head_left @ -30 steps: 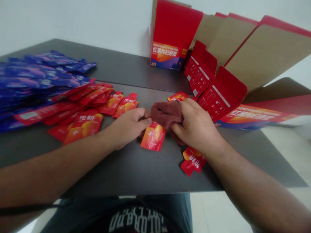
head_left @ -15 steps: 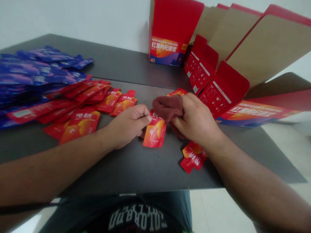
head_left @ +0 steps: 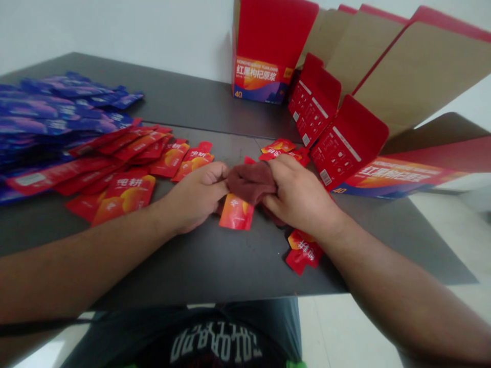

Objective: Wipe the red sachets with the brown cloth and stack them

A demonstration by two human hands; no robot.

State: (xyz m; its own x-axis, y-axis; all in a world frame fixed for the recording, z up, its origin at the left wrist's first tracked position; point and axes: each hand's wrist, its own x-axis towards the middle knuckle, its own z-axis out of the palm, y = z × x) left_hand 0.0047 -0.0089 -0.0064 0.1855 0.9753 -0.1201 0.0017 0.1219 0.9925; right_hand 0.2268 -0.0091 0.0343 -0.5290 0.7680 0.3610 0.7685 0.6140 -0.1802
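Cloth: brown cloth (head_left: 251,183), bunched at mid-desk, long axis roughly left-right, between both hands.
Right grip: right hand (head_left: 301,197), closed narrow over the cloth's right end; the nearer hand, overlapping it most.
Left grip: left hand (head_left: 195,197), curled, fingers against the cloth's left end; cannot tell if holding.
Under cloth: red sachet (head_left: 236,213), partly covered, near side.
Near right: second red sachet (head_left: 303,253), just by the right wrist.
Far: small red sachets (head_left: 278,148) beyond the right grip.
Left: loose red sachets (head_left: 134,148) beside blue sachets (head_left: 57,117).
Far right: open red cartons (head_left: 345,138), on the dark desk (head_left: 192,266).
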